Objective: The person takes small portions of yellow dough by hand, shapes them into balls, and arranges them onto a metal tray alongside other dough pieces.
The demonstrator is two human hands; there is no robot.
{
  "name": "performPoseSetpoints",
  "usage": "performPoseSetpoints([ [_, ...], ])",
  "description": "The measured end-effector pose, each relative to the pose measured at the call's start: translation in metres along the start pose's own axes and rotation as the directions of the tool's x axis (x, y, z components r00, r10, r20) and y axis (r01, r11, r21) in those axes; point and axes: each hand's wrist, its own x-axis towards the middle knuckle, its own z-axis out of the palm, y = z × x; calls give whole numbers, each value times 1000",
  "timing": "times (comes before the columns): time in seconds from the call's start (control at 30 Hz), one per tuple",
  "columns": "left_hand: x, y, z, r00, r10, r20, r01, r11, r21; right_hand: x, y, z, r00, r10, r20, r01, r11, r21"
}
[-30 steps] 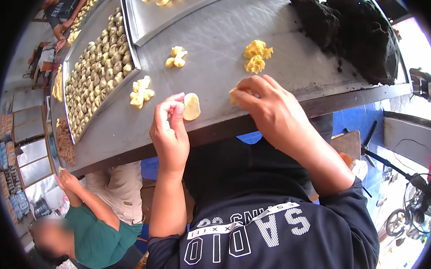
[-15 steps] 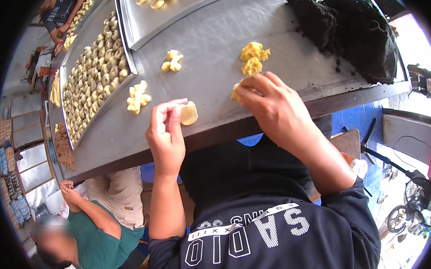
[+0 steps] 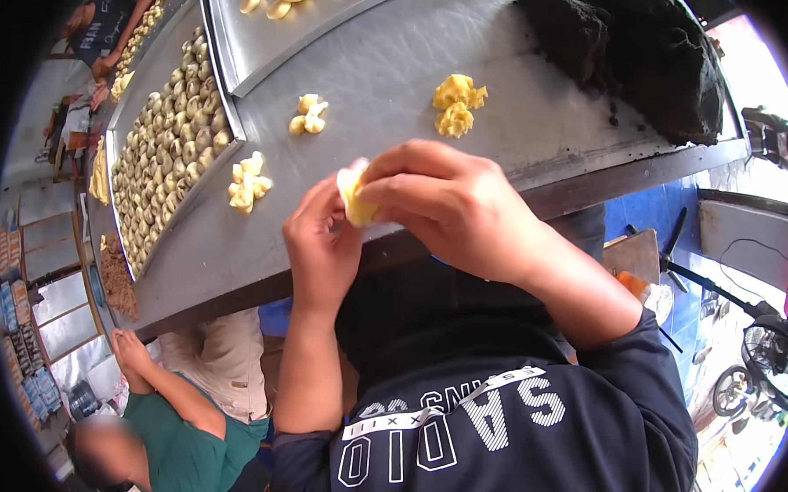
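A pale yellow dough piece (image 3: 356, 198) is pinched between both my hands above the front edge of a steel table (image 3: 392, 79). My left hand (image 3: 321, 243) supports it from the left and below. Over its right side my right hand (image 3: 444, 204) closes, its fingers curled on the dough. Small heaps of yellow dough lumps lie on the table: one heap (image 3: 457, 104) beyond my right hand, one heap (image 3: 308, 116) farther left, and another (image 3: 248, 182) at the left.
A large dark filling mass (image 3: 635, 54) sits at the table's far right. A steel tray (image 3: 175, 131) packed with several rows of shaped pieces lies at left. A person in a green top (image 3: 179, 439) sits below left. Another person (image 3: 105, 22) is at far left.
Both hands have come together and lifted off the table. The dough piece that my left hand held near the surface is now held up between both hands.
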Motion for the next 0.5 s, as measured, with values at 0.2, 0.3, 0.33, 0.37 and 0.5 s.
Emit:
performPoseSetpoints([
  [0.2,10,2,4,976,211,51,-216,926,310,-15,6,5,984,-22,176,33,998,-62],
  [0.3,12,-2,8,972,216,96,-236,912,336,-23,-4,11,969,-37,244,73,987,-143],
  [0.33,13,2,8,972,215,96,-235,912,335,-24,-4,8,968,-5,252,29,996,-90],
  [0.37,15,7,8,961,230,155,-261,938,230,-20,1,3,972,2,234,9,999,-47],
  [0.5,7,8,2,944,218,248,-250,962,107,0,-9,-8,971,169,172,-161,985,-57],
])
